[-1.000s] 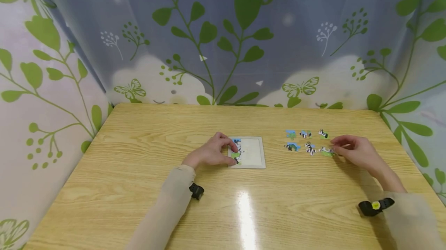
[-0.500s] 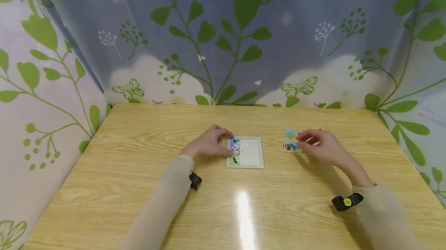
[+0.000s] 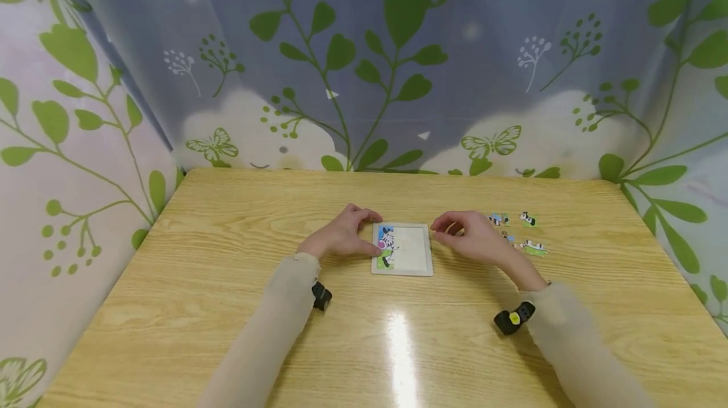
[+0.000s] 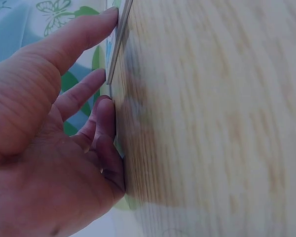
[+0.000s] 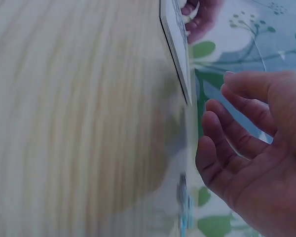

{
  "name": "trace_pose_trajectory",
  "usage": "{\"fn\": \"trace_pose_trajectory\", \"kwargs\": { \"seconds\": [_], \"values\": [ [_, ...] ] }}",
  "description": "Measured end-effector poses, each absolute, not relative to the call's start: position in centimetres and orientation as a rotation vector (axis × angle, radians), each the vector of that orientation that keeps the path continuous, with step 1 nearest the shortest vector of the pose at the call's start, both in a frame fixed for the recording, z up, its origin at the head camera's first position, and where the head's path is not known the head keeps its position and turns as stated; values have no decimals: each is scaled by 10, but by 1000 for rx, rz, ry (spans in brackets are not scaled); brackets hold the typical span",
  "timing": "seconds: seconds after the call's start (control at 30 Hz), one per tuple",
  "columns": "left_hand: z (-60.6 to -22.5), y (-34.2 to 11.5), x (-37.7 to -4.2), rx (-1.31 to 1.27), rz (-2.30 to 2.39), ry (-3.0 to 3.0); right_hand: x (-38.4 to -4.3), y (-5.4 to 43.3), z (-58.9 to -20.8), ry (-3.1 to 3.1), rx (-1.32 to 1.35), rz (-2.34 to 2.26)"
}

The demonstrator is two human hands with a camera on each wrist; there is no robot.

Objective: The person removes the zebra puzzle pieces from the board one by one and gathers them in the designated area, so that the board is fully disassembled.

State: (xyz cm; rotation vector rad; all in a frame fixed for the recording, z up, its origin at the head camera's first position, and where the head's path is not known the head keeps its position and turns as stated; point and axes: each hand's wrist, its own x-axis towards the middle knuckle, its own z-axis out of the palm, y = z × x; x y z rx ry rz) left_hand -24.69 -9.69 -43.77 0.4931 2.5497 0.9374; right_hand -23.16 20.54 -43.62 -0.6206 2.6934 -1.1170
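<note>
A small white-rimmed puzzle tray lies on the table with a strip of zebra picture along its left side; the rest of its bed is bare. My left hand is at the tray's left side, the thumb on the rim and a fingertip at the upper left corner. In the left wrist view, the left thumb reaches over the tray's edge. Just off the tray's right edge hovers my right hand, thumb and fingers loosely bent. Nothing shows between the right fingers in the right wrist view.
Loose jigsaw pieces lie right of the tray, including a cow piece and a green-and-white piece. My right hand covers part of that group. A leaf-patterned curtain rises behind the wooden table.
My right hand has moved left from the loose pieces to the tray's right edge. My left fingers have drawn back from the picture strip to the tray's left rim.
</note>
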Motion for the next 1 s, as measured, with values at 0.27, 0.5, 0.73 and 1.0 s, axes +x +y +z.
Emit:
{"fn": "trace_pose_trajectory", "kwargs": {
  "seconds": [0.27,0.5,0.73,1.0],
  "values": [
    [-437,-97,-247,474,933,2551,-237,170,-442,2661,-684,-1122],
    [-437,-97,-248,454,941,2549,-242,146,-445,2713,-705,-1059],
    [-437,-97,-247,463,953,2539,-243,133,-444,2770,-720,-954],
    [-437,-97,-246,464,964,2535,-244,125,-444,2816,-680,-884]
  ]
}}
